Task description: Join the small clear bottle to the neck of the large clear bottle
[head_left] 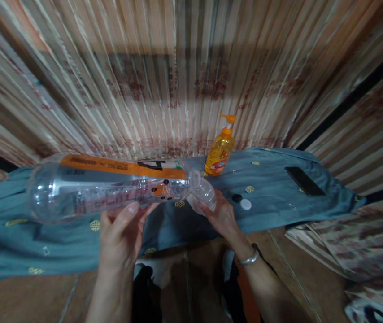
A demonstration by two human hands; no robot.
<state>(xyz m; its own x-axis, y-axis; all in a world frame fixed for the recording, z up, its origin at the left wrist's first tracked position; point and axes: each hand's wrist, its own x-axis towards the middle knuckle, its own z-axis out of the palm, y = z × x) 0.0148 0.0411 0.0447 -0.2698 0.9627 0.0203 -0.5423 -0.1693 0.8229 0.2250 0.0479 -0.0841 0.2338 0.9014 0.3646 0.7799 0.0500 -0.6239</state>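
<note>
My left hand (124, 231) is closed around the underside of a large clear plastic bottle (107, 197) with an orange and grey label. The bottle lies sideways in the air above the cloth, its neck pointing right. A smaller clear plastic bottle (207, 194) meets it at that neck, with my right hand (221, 213) gripping its far end. Whether the two mouths touch or overlap is hard to make out. To the right of this hand, a black cap (237, 197) and a white cap (245, 204) lie on the cloth.
A blue-green cloth (265, 179) with yellow pineapple prints covers the long surface. Near the back stands an orange pump bottle (219, 152). A dark phone (304, 181) lies at the right. Striped curtains (191, 80) hang behind, and tiled floor (184, 278) shows below.
</note>
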